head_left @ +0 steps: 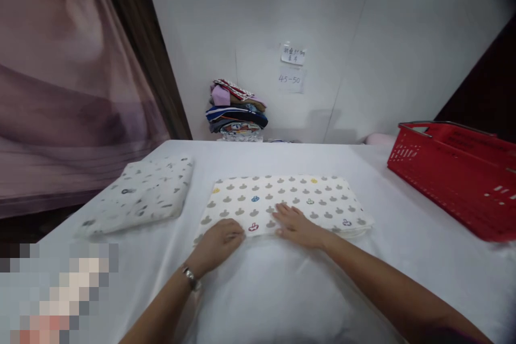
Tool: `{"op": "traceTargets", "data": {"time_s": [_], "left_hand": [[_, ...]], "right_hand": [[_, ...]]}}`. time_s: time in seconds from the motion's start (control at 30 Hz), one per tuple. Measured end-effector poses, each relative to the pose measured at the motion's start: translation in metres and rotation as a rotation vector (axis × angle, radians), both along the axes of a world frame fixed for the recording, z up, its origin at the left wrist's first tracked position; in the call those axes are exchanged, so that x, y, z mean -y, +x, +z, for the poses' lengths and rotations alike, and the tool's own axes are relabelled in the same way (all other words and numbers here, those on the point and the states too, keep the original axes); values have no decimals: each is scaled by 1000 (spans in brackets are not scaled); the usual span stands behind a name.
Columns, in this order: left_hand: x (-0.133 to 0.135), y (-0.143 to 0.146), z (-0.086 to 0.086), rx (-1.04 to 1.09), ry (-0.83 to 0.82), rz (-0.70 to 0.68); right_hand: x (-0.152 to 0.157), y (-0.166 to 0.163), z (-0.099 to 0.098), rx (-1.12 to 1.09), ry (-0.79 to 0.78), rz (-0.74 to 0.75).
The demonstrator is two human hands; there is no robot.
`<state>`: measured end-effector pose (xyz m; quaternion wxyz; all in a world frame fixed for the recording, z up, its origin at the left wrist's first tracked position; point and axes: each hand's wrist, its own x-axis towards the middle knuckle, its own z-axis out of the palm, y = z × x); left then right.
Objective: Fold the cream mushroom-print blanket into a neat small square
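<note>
A white cloth (278,199), patterned with grey mushroom-like shapes and a few coloured ones, lies folded into a wide rectangle on the white-covered table. At its near left edge is my left hand (220,241), fingers bent and thumb drawn in against them, seemingly pinching the edge; a metal band circles that wrist. My right hand (297,227) rests palm down on the near middle of the cloth, fingers stretched and slightly spread. Another folded white cloth (151,193) with dark, leaf-like marks lies to the left, apart from my hands.
A red plastic basket (455,177) stands on the right of the table (282,158). Behind the far edge, a stack of folded fabrics (237,110) rises against the wall. Handwritten paper notes (293,55) hang there. A pinkish curtain (68,91) drapes at the left.
</note>
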<state>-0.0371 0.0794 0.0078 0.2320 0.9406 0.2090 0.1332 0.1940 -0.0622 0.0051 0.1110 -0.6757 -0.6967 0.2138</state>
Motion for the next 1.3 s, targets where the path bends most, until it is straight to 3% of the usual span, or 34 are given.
{"op": "traceTargets", "data": {"time_s": [0.07,0.2,0.33,0.43,0.6,0.83,0.97,1.1,1.2,1.3], "left_hand": [[-14,6,4,4,19,72],[-45,19,-7,-63,291,238],[-59,16,-31,-262,419,268],[-59,11,-42,-325,464,249],[-58,10,-40,-384,478,225],[-54,15,-36,-369,374,291],[-56,13,-34,-360,300,302],[-58,22,-20,-356,206,293],[-59,50,-5,-295,233,273],[-67,85,-2,-302,228,223]], "right_hand": [[-9,10,8,3,39,-43],[-27,56,4,195,114,-225],[-25,113,-17,323,-33,-500],[-18,134,-27,317,-47,-539],[-12,147,-24,247,-22,-535],[10,188,-38,440,26,-695],[14,192,-43,439,37,-683],[9,179,-33,455,63,-680],[-11,155,-26,463,125,-543],[-39,129,-24,409,137,-372]]}}
